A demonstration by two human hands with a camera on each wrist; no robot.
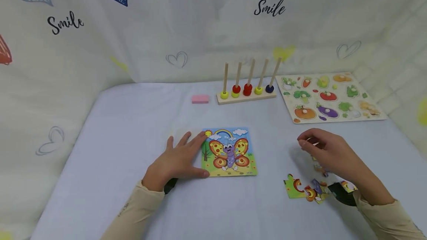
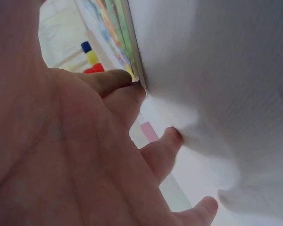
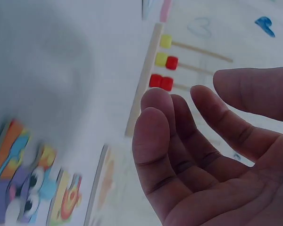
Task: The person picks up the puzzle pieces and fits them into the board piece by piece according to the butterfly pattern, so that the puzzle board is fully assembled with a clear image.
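A square butterfly picture board [image 1: 229,153] lies flat in the middle of the table. My left hand [image 1: 176,161] spreads out along its left side, with the thumb and a fingertip touching its edge. In the left wrist view, two fingertips meet the side of the board [image 2: 127,40], while the other fingers are splayed on the cloth. Above several loose jigsaw pieces [image 1: 295,189] hovers my right hand [image 1: 335,153], partly hiding them. In the right wrist view, its fingers [image 3: 153,141] are loosely bent, apart from the thumb, with nothing between them. Jigsaw pieces [image 3: 19,183] also show there.
Behind the board stands a wooden peg stacker [image 1: 247,98] with coloured beads. A pink block [image 1: 200,99] lies to its left. At the back right is a vegetable peg puzzle [image 1: 333,97]. A curtain printed with hearts hangs behind the white-covered table [image 1: 133,121].
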